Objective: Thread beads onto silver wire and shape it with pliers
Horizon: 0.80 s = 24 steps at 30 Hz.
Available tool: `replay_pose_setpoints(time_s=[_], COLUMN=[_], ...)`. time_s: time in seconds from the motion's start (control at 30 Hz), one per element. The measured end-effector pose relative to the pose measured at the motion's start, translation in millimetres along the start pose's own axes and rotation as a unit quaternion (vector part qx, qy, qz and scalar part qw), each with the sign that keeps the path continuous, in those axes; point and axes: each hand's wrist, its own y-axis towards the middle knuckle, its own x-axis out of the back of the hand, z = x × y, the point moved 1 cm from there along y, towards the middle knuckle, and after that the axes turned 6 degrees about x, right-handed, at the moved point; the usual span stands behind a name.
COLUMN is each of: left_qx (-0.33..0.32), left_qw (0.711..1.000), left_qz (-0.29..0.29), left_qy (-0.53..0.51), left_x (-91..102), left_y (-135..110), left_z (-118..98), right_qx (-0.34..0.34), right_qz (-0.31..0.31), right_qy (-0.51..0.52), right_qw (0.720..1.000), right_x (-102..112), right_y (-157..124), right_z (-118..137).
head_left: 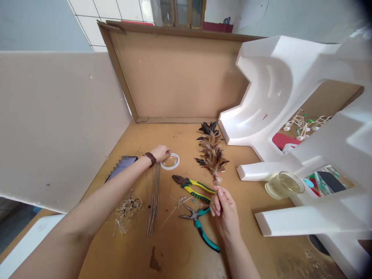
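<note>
My left hand (161, 152), with a brown wristband, reaches to a small white lid (170, 161) holding beads; its fingers are curled at the lid's left rim, and what they pinch is too small to see. My right hand (223, 205) has its fingers pressed together just below the bound end of a bundle of brown and black feathers (211, 150) lying on the brown table (250, 193). Yellow-handled pliers (192, 185) and teal-handled pliers (200, 224) lie just left of my right hand. A bundle of thin wires (154, 201) lies beneath my left forearm.
A phone (122, 166) lies at the left by my forearm. Wire scraps (128, 209) sit near it. A glass cup (284, 185) stands at the right by large white foam packing (290, 97). Cardboard (180, 73) walls the back, a beige board (58, 124) the left.
</note>
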Motion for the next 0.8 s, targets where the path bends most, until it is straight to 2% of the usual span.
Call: replay_pose_setpoints(time_s=[0.17, 0.27, 0.37, 0.43, 0.53, 0.67, 0.7, 0.73, 0.8], left_qx=[-0.042, -0.055, -0.060, -0.060, -0.056, -0.058, -0.064, -0.068, -0.052], left_qw=[0.997, 0.996, 0.995, 0.994, 0.990, 0.971, 0.959, 0.911, 0.779], left_qz=[0.048, 0.043, 0.029, 0.013, -0.029, -0.074, -0.070, -0.041, 0.033], left_qy=[-0.045, -0.062, -0.075, -0.089, -0.128, -0.221, -0.266, -0.405, -0.624], left_x=[-18.1, -28.7, -29.1, -22.6, -1.8, 33.9, 40.0, 43.5, 41.3], left_y=[1.8, 4.2, 4.1, 1.1, -12.4, -59.3, -76.1, -93.6, -126.1], left_z=[-13.3, -23.1, -27.3, -27.9, -29.0, -42.0, -49.0, -57.3, -76.6], right_qx=[0.003, 0.002, 0.002, 0.003, 0.005, 0.014, 0.017, 0.019, 0.023], right_qz=[0.003, 0.002, 0.000, -0.005, -0.014, -0.018, -0.018, -0.016, -0.010], right_qy=[0.006, 0.011, 0.014, 0.013, 0.006, 0.003, 0.004, 0.006, 0.011], right_qw=[1.000, 1.000, 1.000, 1.000, 1.000, 1.000, 1.000, 1.000, 1.000], right_x=[1.2, 2.0, 1.8, 1.2, 0.0, -1.2, -1.4, -1.5, -1.8], right_y=[-0.2, 0.3, 1.2, 1.7, 1.9, -0.2, -1.2, -2.3, -4.5], right_z=[-1.4, -2.6, -2.7, -2.1, -1.0, 0.9, 1.8, 2.9, 6.1])
